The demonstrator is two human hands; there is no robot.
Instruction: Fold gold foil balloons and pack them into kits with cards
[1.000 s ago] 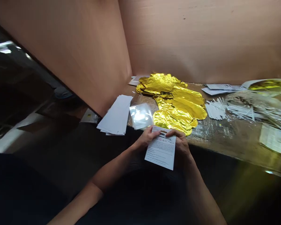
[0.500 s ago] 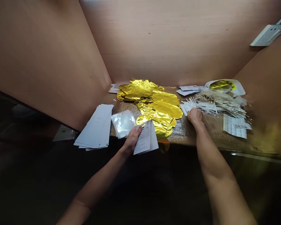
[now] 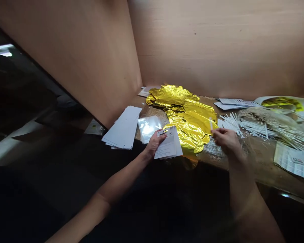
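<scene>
Your left fingers (image 3: 160, 137) are clamped on a printed white card (image 3: 169, 145), thumb on top and the rest behind, so your left hand (image 3: 154, 144) holds it tilted with its barcode and small print facing up toward your view. Your right fingers (image 3: 216, 132) are curled close together, with a thin white stick (image 3: 210, 123) rising right at their tips; blur keeps you from telling whether they pinch it or it merely lies behind them. Your right hand (image 3: 225, 140) hovers over the wooden table (image 3: 263, 162), between the gold foil balloons (image 3: 190, 116) and the loose bundle of white sticks (image 3: 258, 124).

The card sits above the table's front edge, just in front of the balloons and beside a clear plastic bag (image 3: 149, 129). A stack of white cards (image 3: 123, 128) lies to your left, probably kept there so that your left hand can reach it easily. The sticks lie to your right, likely for the same reason, within easy reach of your right hand. Printed sheets (image 3: 292, 165) lie at the far right, near the table's front edge.
</scene>
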